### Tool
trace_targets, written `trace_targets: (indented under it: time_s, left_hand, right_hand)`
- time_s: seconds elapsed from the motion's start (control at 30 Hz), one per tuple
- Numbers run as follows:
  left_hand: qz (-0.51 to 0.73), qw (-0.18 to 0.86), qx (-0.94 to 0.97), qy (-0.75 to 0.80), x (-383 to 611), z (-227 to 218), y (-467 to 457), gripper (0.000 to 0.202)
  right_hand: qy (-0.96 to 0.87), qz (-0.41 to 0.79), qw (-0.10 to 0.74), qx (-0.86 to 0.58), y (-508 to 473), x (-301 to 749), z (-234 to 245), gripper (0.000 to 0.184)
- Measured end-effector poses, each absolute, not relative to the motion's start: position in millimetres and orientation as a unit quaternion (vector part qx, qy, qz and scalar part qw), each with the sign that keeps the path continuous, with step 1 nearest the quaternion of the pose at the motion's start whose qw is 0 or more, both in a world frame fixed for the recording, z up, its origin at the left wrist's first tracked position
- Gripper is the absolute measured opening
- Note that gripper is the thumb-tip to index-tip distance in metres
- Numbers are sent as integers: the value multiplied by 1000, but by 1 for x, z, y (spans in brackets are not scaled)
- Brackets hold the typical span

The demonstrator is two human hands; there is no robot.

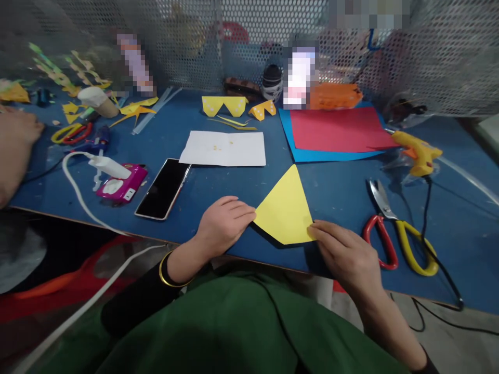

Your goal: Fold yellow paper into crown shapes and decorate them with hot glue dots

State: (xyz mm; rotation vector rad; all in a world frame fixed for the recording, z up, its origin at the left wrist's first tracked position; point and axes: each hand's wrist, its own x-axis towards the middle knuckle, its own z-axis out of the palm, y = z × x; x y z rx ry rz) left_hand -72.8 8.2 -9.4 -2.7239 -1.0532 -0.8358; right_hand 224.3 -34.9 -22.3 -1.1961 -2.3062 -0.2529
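Note:
A piece of yellow paper [286,210], four-cornered and pointed at its far end, is held just over the table's front part. My left hand [226,223] pinches its left corner between thumb and fingers. At the lower right corner, my right hand [346,252] grips the sheet the same way. To the right of that hand lie scissors [384,208] with one red and one yellow handle, their blades pointing away from me. Beyond the paper rests a creased white sheet [241,148] with small yellow bits on it.
A phone [163,188] and a pink power socket [122,184] lie left. Red card [339,130] covers blue card [304,155] at the back right, near a yellow glue gun [419,150]. Yellow paper cutouts [224,105] stand behind. Another person's hand [23,130] rests far left.

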Motion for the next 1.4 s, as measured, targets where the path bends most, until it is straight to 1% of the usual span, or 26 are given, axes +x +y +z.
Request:
trace_targets:
  time_s: [0.1,0.17,0.23,0.3,0.4,0.5,0.63,0.73,0.93,1.2,1.4]
  left_hand:
    - [-258,6,-886,-385,-80,-13,0,17]
    - [-269,-1,-873,-407,-82,-10,-3,18]
    - [-275,-5,-875,-399,-81,-8,-3,19]
    - [-272,-28,-884,-378,-79,-7,-3,14]
    - [-266,-74,-886,-372,-75,-8,-1,12]
    - [-270,-110,-876,-383,-74,-9,1,10]
    - [-280,-196,-845,-411,-75,-8,5,4]
    - [-276,-236,-824,-436,-76,-7,8,7]
    - [-278,-239,-815,-448,-74,-9,9,3]
    - [-280,-230,-812,-458,-70,-11,13,8]
    - [-281,-237,-814,-449,-71,-9,13,6]
  right_hand:
    - [-847,-67,257,-461,-44,224,-27,18]
    - [-848,-56,251,-463,-48,224,-26,20]
    - [-850,-54,247,-462,-50,224,-25,21]
    - [-849,-49,250,-464,-50,224,-25,21]
    - [-832,-23,275,-482,-51,223,-26,16]
    - [-801,40,300,-517,-52,221,-27,10]
    - [-733,114,344,-576,-52,215,-25,10]
    - [-702,125,347,-609,-49,211,-23,12]
    - [-698,118,322,-629,-45,208,-22,18]
    - [-704,105,297,-636,-39,205,-19,19]
    - [-696,110,295,-645,-40,204,-18,18]
